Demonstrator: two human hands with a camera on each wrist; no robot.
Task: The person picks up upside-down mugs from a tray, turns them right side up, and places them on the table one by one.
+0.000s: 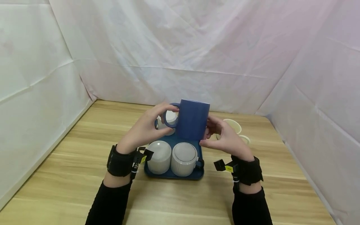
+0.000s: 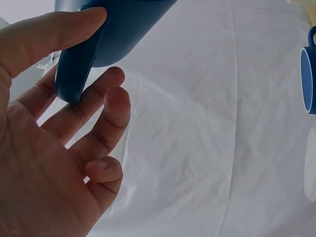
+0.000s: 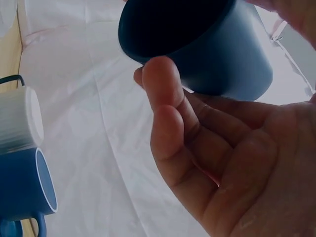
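Observation:
A tall blue mug (image 1: 194, 120) hangs above the blue tray (image 1: 174, 175). My left hand (image 1: 153, 125) grips its handle (image 1: 168, 118), which points left. In the left wrist view the thumb (image 2: 59, 27) lies on the handle (image 2: 74, 64) and the fingers curl behind it. My right hand (image 1: 211, 132) holds the mug's lower right side. The right wrist view shows a fingertip (image 3: 160, 74) against the wall by the dark mouth of the mug (image 3: 197, 44).
Two white mugs (image 1: 158, 156) (image 1: 184, 158) stand mouth-down at the front of the tray, and another white mug (image 1: 170, 118) sits behind. Cream cups (image 1: 234, 125) stand on the wooden table (image 1: 70, 175) to the right. A second blue mug (image 3: 24, 185) shows beside a ribbed white one (image 3: 19, 118). White cloth walls surround the table.

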